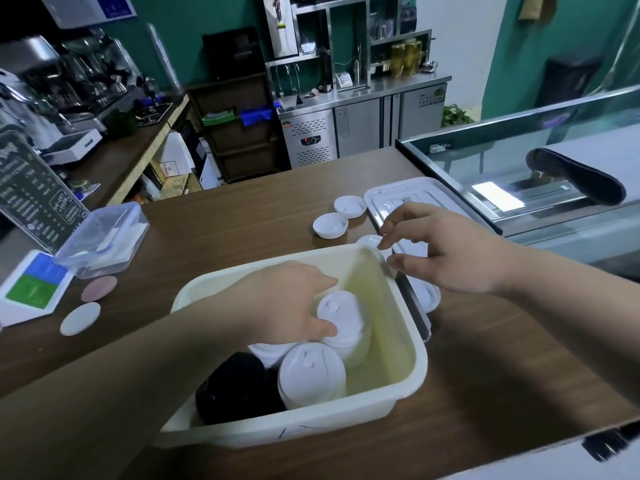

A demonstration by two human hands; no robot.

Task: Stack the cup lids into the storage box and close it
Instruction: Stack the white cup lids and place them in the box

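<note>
A cream storage box (408, 372) stands on the wooden counter in front of me. Inside are stacks of white cup lids (311, 374) and a stack of black lids (235, 386). My left hand (291, 303) reaches into the box and grips the top of a white lid stack (341, 315). My right hand (446, 251) hovers over the box's right rim, fingers spread, above a loose white lid (369, 241). Two more white lids (330, 225) (349, 206) lie behind the box. The box's white cover (391, 195) lies flat at the back right; another lid (427, 296) peeks out under my right wrist.
A clear lidded container (104, 237) sits at the left, with a blue and green card (34, 284) and two round coasters (80, 318) beside it. A glass display case (540, 168) borders the counter on the right. A menu board (31, 199) leans at far left.
</note>
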